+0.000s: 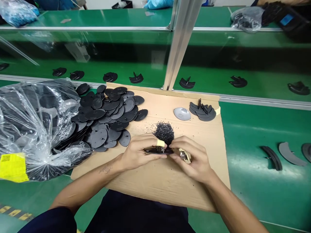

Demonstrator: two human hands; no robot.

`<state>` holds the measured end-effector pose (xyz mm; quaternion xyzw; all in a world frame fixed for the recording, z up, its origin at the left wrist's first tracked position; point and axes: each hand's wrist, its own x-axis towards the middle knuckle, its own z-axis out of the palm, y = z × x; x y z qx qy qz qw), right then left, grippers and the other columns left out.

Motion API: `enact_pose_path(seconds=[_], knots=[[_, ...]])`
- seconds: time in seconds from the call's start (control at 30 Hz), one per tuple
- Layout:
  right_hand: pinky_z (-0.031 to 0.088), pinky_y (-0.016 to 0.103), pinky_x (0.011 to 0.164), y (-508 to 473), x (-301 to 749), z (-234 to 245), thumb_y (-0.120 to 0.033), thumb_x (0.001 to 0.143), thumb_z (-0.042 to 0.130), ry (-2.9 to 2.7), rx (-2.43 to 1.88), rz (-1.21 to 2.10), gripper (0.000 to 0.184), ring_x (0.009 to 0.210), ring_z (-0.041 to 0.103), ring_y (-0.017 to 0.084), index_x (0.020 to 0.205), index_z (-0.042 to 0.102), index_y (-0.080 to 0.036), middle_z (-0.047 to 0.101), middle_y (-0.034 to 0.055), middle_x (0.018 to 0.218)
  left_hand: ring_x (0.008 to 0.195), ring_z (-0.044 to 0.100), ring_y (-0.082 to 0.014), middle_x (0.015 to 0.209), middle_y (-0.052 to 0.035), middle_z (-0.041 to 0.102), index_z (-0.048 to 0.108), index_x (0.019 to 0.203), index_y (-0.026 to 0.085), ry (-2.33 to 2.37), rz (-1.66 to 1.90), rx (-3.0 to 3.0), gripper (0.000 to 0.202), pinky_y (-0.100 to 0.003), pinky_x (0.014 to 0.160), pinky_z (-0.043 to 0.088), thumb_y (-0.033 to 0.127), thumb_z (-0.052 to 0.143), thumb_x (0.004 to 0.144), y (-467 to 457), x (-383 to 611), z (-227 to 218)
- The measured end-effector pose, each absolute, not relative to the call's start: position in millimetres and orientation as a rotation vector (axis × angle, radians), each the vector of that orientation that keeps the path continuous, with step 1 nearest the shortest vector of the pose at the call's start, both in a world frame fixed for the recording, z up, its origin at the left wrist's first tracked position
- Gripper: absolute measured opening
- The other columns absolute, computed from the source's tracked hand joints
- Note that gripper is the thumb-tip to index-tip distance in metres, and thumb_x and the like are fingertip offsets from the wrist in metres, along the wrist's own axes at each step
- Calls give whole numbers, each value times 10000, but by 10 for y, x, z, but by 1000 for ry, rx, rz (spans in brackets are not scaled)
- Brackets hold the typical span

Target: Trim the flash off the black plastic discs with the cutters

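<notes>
In the middle of the view, my left hand (142, 150) is closed on a black plastic oval part (154, 150), held nearly edge-on. A small upright bit shows on its top. Yellowish tape wraps a fingertip of this hand. My right hand (190, 157) meets the part's right end with its fingertips. Tucked in its curled fingers is a small metal tool with a pale yellow wrapping (185, 156); its kind is mostly hidden by the fingers. Just beyond both hands lies a heap of black plastic shavings (164, 132) on the cardboard sheet (155, 181).
At left, black oval plates (109, 113) spill from a clear plastic bag (36, 113). A grey oval plate (182, 114) and stacked curved black parts (202, 110) lie at back right. A metal post (181, 45) rises behind. More curved parts (272, 158) lie on green surfaces.
</notes>
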<state>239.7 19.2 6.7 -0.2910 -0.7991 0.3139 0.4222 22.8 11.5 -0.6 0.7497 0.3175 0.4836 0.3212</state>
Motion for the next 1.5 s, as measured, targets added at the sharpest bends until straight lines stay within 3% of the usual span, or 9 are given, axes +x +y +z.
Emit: enact_pose_path(seconds=[0.23,0.4,0.8,1.03,1.3,1.5], knots=[[548,363,713,254,2501,93,-95,913,549,-2233,-853,600,220,827,673,208,1076,647,-204,717,81,935,748,674,-140,853,-69,762,741,1028,144,822,1276,2113,198,-274,700,561,244,791,865,162,221,-35],[478,356,657,265,2515,37,-146,927,557,-2362,-928,345,154,759,639,215,1038,662,-165,730,96,903,735,667,-139,825,-62,751,725,981,137,797,1203,2193,158,-274,691,567,256,768,886,137,230,-23],[430,314,601,243,2504,-13,-166,975,552,-2397,-902,241,135,664,606,169,998,683,-146,730,77,824,724,663,-135,818,-56,746,722,988,147,815,1174,2192,173,-278,690,568,287,760,895,135,224,-50],[463,290,608,197,2496,-4,-157,985,526,-2412,-969,187,179,658,648,154,940,697,-184,750,46,794,714,659,-145,796,-66,735,722,992,118,804,1162,2170,196,-279,674,553,268,776,878,127,245,-67],[408,304,584,210,2512,-26,-123,944,520,-2428,-1110,58,189,613,565,156,860,682,-172,672,29,683,690,639,-127,767,-46,704,702,945,135,940,1183,2220,168,-248,637,519,288,755,900,143,237,-14],[345,339,581,228,2465,-13,-24,851,502,-2507,-1158,-156,228,633,496,183,783,650,-184,612,32,653,784,648,-156,858,-49,731,686,982,169,948,1087,2477,73,-291,723,518,233,679,947,126,248,-91]])
